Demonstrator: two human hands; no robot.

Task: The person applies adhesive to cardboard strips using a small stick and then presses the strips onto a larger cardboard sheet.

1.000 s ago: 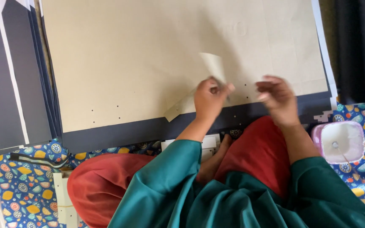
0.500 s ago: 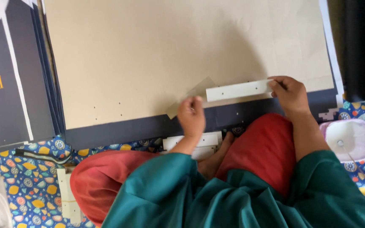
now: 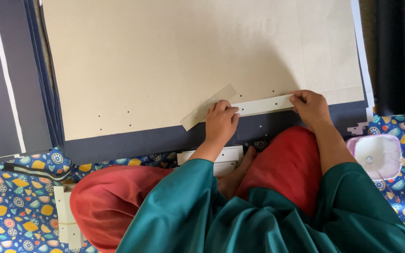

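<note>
A long, narrow white strip (image 3: 263, 105) with small punched holes lies nearly level, rising slightly to the right, along the lower edge of a large beige board (image 3: 188, 61) right of the frame's centre. Its right end is pinched by the right hand (image 3: 311, 107), its left end pressed flat under the left hand (image 3: 221, 122). A translucent backing strip (image 3: 207, 107) slants from the left hand's fingertips, peeled away.
</note>
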